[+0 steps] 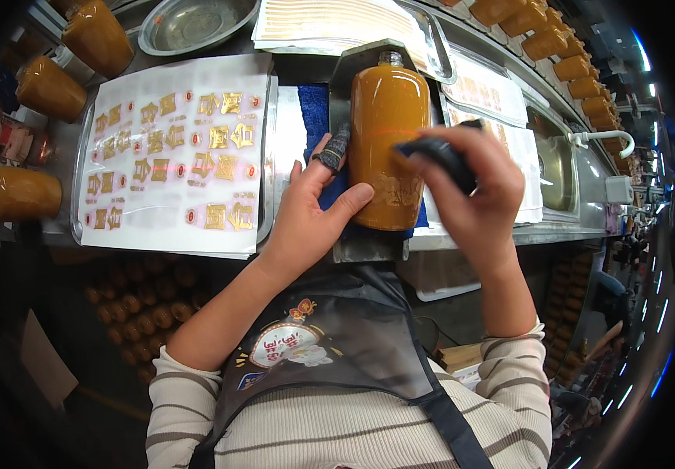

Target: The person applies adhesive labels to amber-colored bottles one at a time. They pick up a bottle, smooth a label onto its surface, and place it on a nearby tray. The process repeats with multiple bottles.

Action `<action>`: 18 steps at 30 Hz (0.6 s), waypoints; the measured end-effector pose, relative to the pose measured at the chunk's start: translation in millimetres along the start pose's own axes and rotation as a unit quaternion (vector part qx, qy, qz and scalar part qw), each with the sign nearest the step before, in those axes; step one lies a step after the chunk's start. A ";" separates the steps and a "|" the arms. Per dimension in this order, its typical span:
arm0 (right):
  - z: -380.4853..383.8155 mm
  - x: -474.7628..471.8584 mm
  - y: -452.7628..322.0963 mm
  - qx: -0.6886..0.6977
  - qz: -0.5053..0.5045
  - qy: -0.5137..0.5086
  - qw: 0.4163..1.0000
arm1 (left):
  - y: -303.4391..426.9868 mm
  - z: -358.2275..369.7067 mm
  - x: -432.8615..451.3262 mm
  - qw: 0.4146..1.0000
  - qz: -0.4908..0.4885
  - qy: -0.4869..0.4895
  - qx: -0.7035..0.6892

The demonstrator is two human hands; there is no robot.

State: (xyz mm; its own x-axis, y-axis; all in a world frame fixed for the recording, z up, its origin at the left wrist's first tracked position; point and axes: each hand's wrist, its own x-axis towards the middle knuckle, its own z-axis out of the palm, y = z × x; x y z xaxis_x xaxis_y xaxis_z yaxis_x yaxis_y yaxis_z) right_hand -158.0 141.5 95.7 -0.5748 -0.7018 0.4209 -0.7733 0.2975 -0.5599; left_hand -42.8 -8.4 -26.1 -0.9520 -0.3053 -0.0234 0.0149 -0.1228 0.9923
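Observation:
An amber glazed bottle (389,117) lies in a metal cradle (343,76), its threaded neck pointing away from me. Gold decoration shows near its base, and a thin red light line crosses its middle. My left hand (320,214) steadies the bottle from the left, thumb on its lower side; a dark knitted cover wraps one finger. My right hand (478,187) grips a black handheld tool (446,158), blurred, with its tip over the bottle's right side; the kind of tool is unclear. Blue cloth (313,111) lies beneath the bottle.
At left, a sheet of gold and red decals (179,158) rests on a metal tray; amber bottles (50,88) stand beyond it. A metal basin (197,26) and striped sheets (337,26) lie at the back. Right are more decal sheets (481,88) and a sink (557,170) with a white faucet.

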 end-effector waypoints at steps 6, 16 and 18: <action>12.4 17.5 -1.3 -0.149 -0.167 0.058 0.973 | 9.5 -4.9 -14.8 0.999 0.007 0.038 0.010; 21.2 -91.9 4.1 0.045 0.072 0.153 0.985 | 33.4 19.1 -18.5 0.897 0.241 -0.013 0.370; 22.9 -95.1 -4.1 -0.003 -0.031 0.122 0.992 | 27.0 18.9 -15.1 0.879 0.254 0.002 0.403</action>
State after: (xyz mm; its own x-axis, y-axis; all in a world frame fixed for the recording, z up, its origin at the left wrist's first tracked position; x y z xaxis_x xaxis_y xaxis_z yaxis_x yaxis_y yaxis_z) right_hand -94.0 192.2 41.6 -0.5735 -0.5418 0.6145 -0.8102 0.2639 -0.5234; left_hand -33.8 10.8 3.3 -0.8843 -0.1312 0.4481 0.2144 0.7384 0.6393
